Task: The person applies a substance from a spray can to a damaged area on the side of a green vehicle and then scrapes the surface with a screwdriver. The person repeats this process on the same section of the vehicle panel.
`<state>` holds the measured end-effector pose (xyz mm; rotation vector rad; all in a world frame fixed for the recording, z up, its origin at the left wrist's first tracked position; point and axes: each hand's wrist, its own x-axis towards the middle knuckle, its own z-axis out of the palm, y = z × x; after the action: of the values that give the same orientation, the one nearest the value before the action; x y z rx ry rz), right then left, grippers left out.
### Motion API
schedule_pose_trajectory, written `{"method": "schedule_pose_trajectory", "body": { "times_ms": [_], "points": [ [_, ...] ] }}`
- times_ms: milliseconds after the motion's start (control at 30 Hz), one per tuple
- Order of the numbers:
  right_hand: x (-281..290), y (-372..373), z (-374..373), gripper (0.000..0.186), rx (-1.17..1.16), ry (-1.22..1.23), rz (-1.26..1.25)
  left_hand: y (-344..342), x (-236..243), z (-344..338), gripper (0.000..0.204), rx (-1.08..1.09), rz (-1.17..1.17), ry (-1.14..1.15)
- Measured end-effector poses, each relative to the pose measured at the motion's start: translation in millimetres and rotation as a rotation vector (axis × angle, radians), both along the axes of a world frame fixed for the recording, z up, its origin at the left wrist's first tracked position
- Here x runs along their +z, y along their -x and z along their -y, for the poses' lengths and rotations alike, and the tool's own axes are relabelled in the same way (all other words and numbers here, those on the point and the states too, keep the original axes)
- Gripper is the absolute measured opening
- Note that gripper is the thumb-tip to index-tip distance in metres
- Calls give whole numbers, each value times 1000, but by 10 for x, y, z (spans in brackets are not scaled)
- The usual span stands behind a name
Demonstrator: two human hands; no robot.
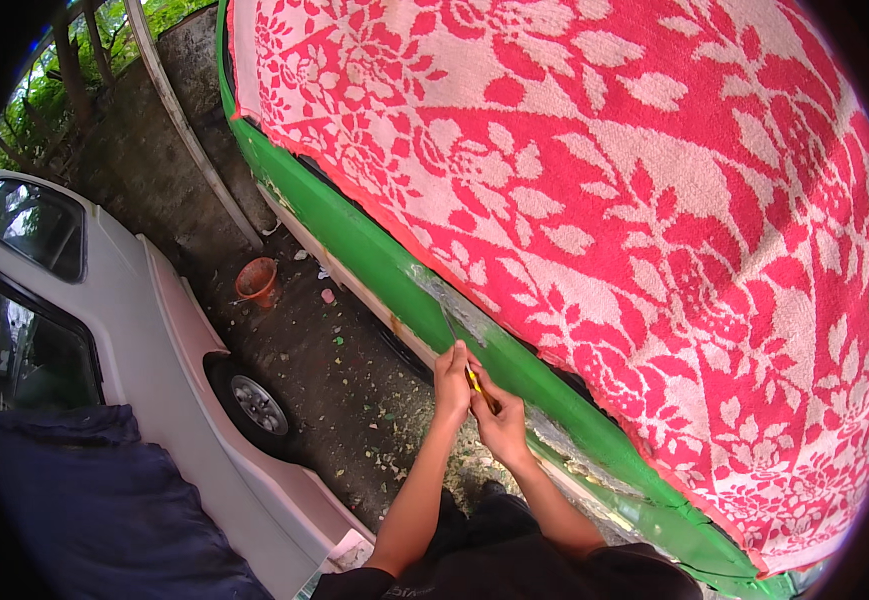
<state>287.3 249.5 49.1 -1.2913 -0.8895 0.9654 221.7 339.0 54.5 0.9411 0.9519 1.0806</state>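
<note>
My two hands meet at the middle of the view beside the green car body panel [345,235]. My right hand [502,422] is closed round the yellow and dark handle of a screwdriver [474,378]. Just ahead of it, my left hand [452,382] is closed round the front of the same tool. Its thin metal shaft points up and away, with the tip at a scraped grey patch [467,318] on the green panel. The fingers partly hide the handle. Nearer me, a second rough patch [570,450] shows bare grey and cream layers.
A pink and white flowered cloth [605,200] covers the green car's top. To the left stands a pale car [145,310] with a dark cloth [105,510] over it. An orange bucket [257,281] and many pale flakes [385,445] lie on the ground between the cars.
</note>
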Motion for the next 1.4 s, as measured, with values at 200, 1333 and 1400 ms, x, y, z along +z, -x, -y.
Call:
{"method": "schedule_pose_trajectory", "body": {
  "times_ms": [200,1333,1400],
  "points": [
    [-153,34,156,44,-81,-115,86,-35,-197,129,48,-57,-42,-63],
    [514,-185,433,45,73,84,-389,-212,195,282,46,-103,-255,-168],
    [512,-190,502,45,74,61,-366,-213,179,301,46,-94,-270,-186]
  ]
}}
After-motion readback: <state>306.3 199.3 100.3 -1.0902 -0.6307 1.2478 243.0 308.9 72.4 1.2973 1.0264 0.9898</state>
